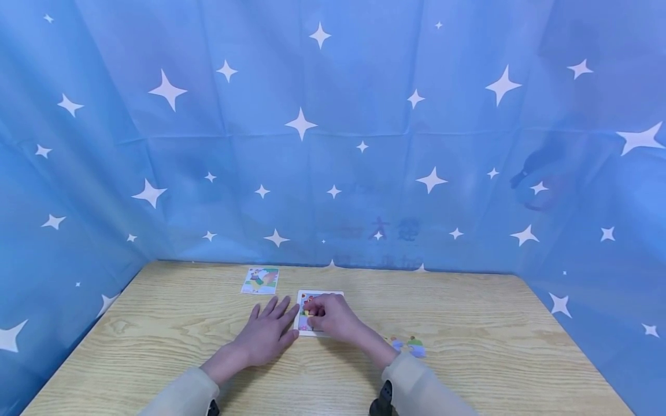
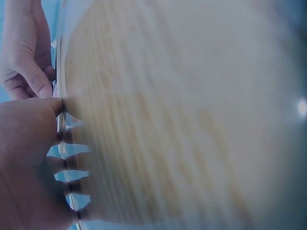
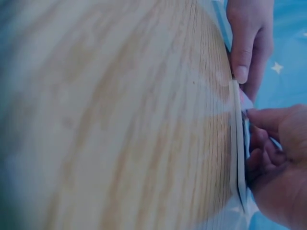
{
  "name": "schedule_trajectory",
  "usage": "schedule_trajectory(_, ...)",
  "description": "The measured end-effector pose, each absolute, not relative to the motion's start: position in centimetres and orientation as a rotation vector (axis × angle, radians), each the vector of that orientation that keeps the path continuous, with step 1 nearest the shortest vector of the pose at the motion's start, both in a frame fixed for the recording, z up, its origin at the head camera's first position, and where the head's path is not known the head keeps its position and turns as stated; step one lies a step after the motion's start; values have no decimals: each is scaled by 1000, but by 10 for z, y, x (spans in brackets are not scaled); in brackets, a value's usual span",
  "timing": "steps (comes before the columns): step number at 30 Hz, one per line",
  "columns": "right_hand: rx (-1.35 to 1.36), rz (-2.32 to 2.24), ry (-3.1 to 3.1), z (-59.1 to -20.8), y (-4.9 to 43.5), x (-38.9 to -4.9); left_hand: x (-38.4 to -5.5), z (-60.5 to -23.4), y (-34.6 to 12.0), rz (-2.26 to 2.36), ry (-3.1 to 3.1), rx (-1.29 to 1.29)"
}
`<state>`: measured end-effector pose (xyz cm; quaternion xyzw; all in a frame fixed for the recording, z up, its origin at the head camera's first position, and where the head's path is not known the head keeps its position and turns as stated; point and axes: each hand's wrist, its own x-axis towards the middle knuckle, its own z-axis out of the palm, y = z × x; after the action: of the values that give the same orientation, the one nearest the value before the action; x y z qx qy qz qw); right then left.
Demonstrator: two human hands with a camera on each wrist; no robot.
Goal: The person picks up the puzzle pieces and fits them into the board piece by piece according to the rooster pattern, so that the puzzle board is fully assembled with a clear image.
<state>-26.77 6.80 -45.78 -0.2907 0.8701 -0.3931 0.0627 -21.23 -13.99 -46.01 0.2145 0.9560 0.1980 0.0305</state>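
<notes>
A small jigsaw board (image 1: 303, 328) with a white border and a colourful picture lies on the wooden table. My left hand (image 1: 262, 338) rests flat with spread fingers, its thumb and fingertips at the board's left edge. Over the board, my right hand (image 1: 335, 319) has its fingers curled and its thumb close to the index finger, apparently pinching a puzzle piece at the picture. That hand covers most of the board's right side. In the right wrist view, the right hand's (image 3: 283, 153) thumb tip meets the top of the board (image 3: 235, 134), seen edge-on.
A square picture card (image 1: 260, 281) lies behind the left hand, near the table's back edge. Loose puzzle pieces (image 1: 416, 346) lie right of the right wrist, partly hidden by it. A blue curtain (image 1: 333, 144) with white stars surrounds the wooden table (image 1: 484, 335).
</notes>
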Motion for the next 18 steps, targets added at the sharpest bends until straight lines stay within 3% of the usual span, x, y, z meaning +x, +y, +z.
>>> schedule_trajectory(18, -864, -1209, 2613, -461, 69, -270, -211, -458, -139, 604, 2951, 654)
